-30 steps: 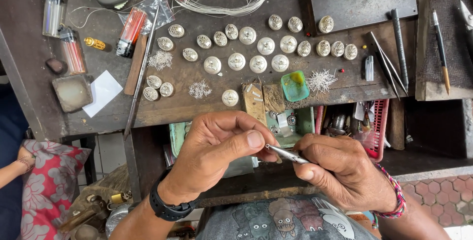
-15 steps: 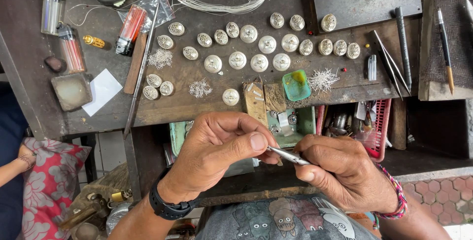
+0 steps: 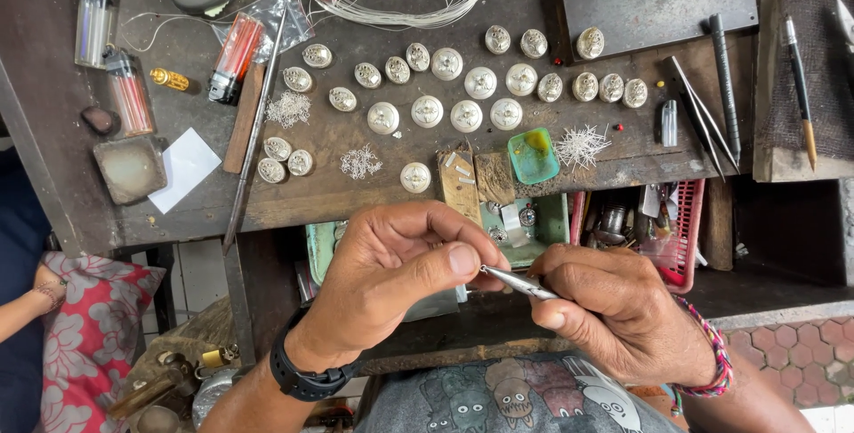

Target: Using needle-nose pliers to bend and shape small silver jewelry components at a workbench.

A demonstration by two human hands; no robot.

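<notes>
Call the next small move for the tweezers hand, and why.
Probably a slight push of the tweezers tip toward the left hand. The right hand holds them slanted, tip already at the left thumb and fingertips, which are pinched shut. Whatever sits in that grip is too small to see, so keep the left hand steady.

Even, soft daylight over a sharp, wide-angle view

Light falls evenly from above, bright without harshness; shadows under the left hand (image 3: pixel 391 282) and right hand (image 3: pixel 614 313) are faint and soft-edged; small glints show on the round silver pieces (image 3: pixel 463 86) and the tweezers (image 3: pixel 520 284); the workbench (image 3: pixel 356 184) edges bow slightly toward the corners; focus holds throughout; the space below the bench lies dim.
</notes>
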